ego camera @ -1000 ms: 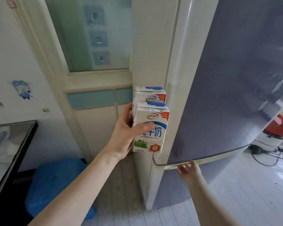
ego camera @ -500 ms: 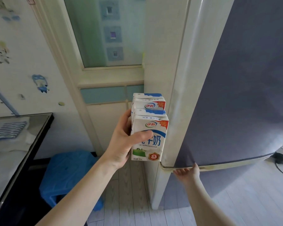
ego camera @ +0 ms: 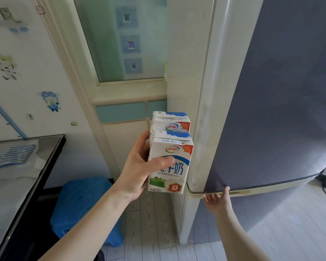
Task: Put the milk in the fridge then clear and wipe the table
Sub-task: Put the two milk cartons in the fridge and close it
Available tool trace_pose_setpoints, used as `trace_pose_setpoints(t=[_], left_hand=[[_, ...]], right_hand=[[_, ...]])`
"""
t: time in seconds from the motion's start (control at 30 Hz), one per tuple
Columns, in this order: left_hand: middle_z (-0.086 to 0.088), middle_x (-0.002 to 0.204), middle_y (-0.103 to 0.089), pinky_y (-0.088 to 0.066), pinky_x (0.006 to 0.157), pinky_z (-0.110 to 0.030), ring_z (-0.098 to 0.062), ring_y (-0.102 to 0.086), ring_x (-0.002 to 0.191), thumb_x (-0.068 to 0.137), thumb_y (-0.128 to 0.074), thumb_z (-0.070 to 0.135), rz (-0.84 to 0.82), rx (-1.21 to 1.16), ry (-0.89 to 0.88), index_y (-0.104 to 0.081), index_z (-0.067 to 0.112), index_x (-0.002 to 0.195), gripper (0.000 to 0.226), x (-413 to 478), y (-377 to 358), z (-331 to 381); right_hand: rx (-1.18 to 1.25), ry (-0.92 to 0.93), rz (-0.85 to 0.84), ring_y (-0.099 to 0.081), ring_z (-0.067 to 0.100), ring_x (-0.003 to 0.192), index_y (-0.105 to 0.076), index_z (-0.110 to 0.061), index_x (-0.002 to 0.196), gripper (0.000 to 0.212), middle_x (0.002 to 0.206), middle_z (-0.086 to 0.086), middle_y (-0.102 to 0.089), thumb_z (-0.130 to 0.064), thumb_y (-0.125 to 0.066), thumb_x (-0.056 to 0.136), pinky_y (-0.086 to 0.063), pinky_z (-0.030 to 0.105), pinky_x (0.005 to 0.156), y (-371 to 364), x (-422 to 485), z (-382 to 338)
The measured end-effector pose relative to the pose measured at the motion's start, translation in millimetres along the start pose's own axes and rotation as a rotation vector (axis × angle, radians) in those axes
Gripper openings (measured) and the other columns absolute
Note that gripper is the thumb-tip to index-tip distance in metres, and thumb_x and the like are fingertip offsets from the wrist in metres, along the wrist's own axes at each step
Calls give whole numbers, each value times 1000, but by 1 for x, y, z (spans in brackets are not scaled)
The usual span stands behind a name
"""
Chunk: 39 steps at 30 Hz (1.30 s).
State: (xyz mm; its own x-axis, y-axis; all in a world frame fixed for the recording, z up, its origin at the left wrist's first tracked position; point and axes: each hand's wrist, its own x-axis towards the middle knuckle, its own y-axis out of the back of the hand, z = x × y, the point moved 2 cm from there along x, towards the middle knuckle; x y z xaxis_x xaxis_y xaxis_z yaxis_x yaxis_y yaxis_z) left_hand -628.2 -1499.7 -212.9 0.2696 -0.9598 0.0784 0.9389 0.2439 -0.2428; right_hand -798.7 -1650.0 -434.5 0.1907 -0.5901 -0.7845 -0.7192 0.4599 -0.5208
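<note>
right hand (ego camera: 215, 200) now at door edge (ego camera: 262, 190)

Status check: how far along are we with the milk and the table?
Nothing is finished yet. In hand: the left hand holds two milk cartons, and the right hand grips the bottom edge of the fridge door, which is not visibly open. Left: milk inside, then clearing and wiping the table, where a striped cloth lies.

Right hand (ego camera: 215, 199) now on fridge door (ego camera: 271, 110)
</note>
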Motion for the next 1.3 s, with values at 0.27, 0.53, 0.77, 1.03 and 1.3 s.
trace_pose_setpoints(t=[0.27, 0.53, 0.77, 1.03, 1.3], left_hand=[[-1, 97, -72, -55, 62, -27, -19, -70, 86, 48, -75, 17, -48, 29, 7, -49, 28, 119, 76, -5, 6, 6], [-3, 98, -72, -56, 63, -28, -20, -70, 86, 46, -78, 15, -68, -2, 14, -47, 24, 124, 84, -11, 12, 8], [-2, 97, -73, -56, 61, -29, -20, -71, 84, 31, -92, 32, -155, -86, 37, -54, 28, 112, 90, -29, -9, 6], [9, 88, -73, -56, 56, -25, -13, -71, 79, 60, -66, 1, -251, -37, 42, -49, 31, 109, 60, -66, -42, 1], [2, 101, -70, -58, 61, -31, -18, -71, 85, 57, -79, 2, -314, 1, 59, -47, 26, 119, 73, -88, -62, 5]], right_hand=[[39, 27, 4, -41, 20, 132, -46, -10, 127, 64, 144, 4, -42, -57, -47, 84, -33, 38, 112, 3, 15, 3], [93, 103, 20, -53, 25, 115, -53, -12, 108, 53, 120, 5, -57, -58, -48, 84, -43, 44, 101, 41, -7, 9], [41, 167, 67, -53, 19, 76, -56, -12, 86, 41, 91, 8, -56, -50, -39, 92, -45, 34, 80, 98, -65, 3], [144, 146, 218, -36, 28, 135, -33, -6, 138, 53, 146, 9, -37, -40, -29, 97, -24, 43, 114, 163, -121, 22], [416, 174, 205, -49, 27, 121, -39, -4, 133, 51, 129, 12, -51, -37, -32, 94, -43, 33, 97, 197, -148, 25]])
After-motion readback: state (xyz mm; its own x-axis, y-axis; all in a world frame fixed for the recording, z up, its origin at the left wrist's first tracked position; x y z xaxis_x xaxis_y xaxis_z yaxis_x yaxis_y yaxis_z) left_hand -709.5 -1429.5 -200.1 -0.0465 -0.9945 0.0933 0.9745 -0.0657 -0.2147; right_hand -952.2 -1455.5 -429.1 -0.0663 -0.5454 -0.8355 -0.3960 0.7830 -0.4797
